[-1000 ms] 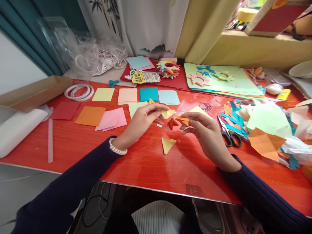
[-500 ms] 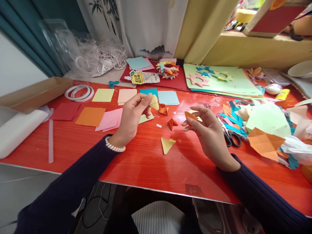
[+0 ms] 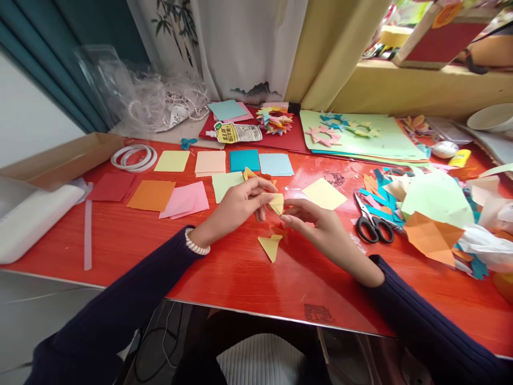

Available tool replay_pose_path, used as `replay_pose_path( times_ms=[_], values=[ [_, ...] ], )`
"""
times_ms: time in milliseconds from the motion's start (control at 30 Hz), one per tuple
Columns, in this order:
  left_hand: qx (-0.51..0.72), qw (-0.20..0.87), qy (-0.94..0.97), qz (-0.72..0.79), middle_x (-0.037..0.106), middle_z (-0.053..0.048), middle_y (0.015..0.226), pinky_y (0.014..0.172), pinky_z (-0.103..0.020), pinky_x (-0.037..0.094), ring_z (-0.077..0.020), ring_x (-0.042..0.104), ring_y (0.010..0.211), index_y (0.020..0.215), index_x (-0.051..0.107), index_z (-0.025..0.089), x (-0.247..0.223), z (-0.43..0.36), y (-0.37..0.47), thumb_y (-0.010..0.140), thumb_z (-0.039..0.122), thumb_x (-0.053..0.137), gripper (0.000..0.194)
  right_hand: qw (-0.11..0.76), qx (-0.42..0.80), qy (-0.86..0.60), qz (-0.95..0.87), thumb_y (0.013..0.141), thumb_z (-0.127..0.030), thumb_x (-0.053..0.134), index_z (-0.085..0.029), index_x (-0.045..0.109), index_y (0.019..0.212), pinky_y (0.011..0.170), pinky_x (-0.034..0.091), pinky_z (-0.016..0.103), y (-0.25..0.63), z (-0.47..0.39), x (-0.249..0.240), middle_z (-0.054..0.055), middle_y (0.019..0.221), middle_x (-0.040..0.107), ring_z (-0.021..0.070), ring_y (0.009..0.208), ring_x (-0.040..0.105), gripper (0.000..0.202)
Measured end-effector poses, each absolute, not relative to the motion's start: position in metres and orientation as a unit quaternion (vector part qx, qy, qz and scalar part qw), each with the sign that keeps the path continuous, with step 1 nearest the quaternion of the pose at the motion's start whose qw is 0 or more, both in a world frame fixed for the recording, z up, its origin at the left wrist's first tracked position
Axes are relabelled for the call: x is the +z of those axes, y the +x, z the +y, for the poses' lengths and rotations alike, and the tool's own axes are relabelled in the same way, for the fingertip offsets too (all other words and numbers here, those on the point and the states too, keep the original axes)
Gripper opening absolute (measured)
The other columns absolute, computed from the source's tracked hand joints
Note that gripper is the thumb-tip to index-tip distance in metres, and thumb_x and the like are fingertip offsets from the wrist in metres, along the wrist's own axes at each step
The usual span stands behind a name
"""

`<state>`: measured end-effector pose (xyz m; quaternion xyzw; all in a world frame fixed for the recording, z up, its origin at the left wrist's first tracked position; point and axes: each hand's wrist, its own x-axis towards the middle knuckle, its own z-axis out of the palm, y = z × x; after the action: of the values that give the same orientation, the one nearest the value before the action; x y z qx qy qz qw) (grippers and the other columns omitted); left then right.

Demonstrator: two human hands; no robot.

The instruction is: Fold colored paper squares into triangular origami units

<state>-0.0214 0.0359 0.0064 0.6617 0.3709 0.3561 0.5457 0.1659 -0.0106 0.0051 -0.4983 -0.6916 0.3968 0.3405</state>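
Note:
My left hand (image 3: 242, 206) pinches a small folded yellow paper (image 3: 276, 203) above the middle of the red table. At that paper's right edge, the thumb and fingers of my right hand (image 3: 315, 222) are closed on its corner. Just in front lies another folded yellow paper piece (image 3: 270, 247), a triangle with one flap raised. A yellow-orange folded piece (image 3: 248, 174) shows behind my left hand, partly covered by it. To the right rests a flat pale yellow square (image 3: 324, 193).
Stacks of coloured paper squares (image 3: 151, 195) lie on the left, near white tape rings (image 3: 134, 159). Scissors (image 3: 372, 227) and a pile of paper scraps (image 3: 436, 198) are on the right. Paper star rings (image 3: 324, 136) and a pouch (image 3: 236, 133) lie at the back.
Both hands have come together over the table's middle. My right hand has moved left, and the orange piece it held is no longer visible in it. The pale yellow square is now uncovered.

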Motion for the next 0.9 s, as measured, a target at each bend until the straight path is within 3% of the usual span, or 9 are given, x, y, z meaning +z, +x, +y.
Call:
replay_pose_path(
  times_ms=[167,367,567,633,733,900],
  values=[
    [0.300,0.490,0.736,0.359,0.057,0.003,0.068,0.057,-0.020,0.042,-0.0071,0.053,0.056,0.086,0.053,0.019,0.006,0.026,-0.017,0.088,0.037,0.050,0.018,0.358,0.423,-0.502,-0.664,0.087,-0.042,0.051,-0.018,0.062,0.085,0.057,0.041,0.027,0.167,-0.011,0.002,0.000,0.066,0.059,0.0114,0.059,0.052,0.027],
    [0.348,0.352,0.769,0.405,0.055,0.000,0.075,0.061,-0.023,0.038,-0.0102,0.048,0.065,0.086,0.056,0.019,0.014,0.037,-0.027,0.089,0.044,0.045,0.027,0.489,0.417,-0.514,-0.569,0.084,-0.038,0.057,-0.019,0.055,0.069,0.050,0.037,0.024,0.189,0.003,0.010,-0.002,0.058,0.053,0.0087,0.051,0.047,0.024],
    [0.102,0.335,0.911,0.218,0.050,-0.005,0.102,0.085,-0.031,0.039,-0.0196,0.047,0.097,0.098,0.055,0.020,0.012,0.034,-0.031,0.077,0.043,0.063,0.033,0.519,0.498,-0.498,-0.484,0.084,-0.035,0.056,-0.019,0.054,0.062,0.048,0.038,0.023,0.197,0.011,0.002,-0.001,0.057,0.053,0.0093,0.051,0.048,0.027],
    [0.069,0.331,0.916,0.216,0.049,-0.005,0.100,0.081,-0.029,0.039,-0.0185,0.047,0.094,0.089,0.056,0.018,0.009,0.035,-0.032,0.083,0.040,0.056,0.022,0.518,0.508,-0.495,-0.478,0.083,-0.031,0.056,-0.018,0.057,0.063,0.051,0.042,0.024,0.196,0.010,0.001,0.001,0.063,0.055,0.0111,0.058,0.053,0.024],
    [0.058,0.355,0.903,0.234,0.052,-0.002,0.088,0.071,-0.025,0.038,-0.0139,0.048,0.080,0.078,0.054,0.017,0.010,0.039,-0.033,0.087,0.039,0.049,0.025,0.510,0.499,-0.502,-0.490,0.081,-0.028,0.057,-0.017,0.057,0.063,0.059,0.047,0.025,0.193,0.007,0.002,0.002,0.072,0.059,0.0133,0.069,0.058,0.020],
    [0.060,0.420,0.858,0.290,0.057,0.001,0.076,0.059,-0.021,0.033,-0.0092,0.047,0.065,0.082,0.055,0.017,0.021,0.043,-0.039,0.087,0.045,0.048,0.029,0.492,0.507,-0.499,-0.503,0.075,-0.024,0.065,-0.019,0.038,0.060,0.056,0.047,0.023,0.189,0.005,0.000,-0.004,0.060,0.052,0.0093,0.058,0.056,0.031]
  ],
)
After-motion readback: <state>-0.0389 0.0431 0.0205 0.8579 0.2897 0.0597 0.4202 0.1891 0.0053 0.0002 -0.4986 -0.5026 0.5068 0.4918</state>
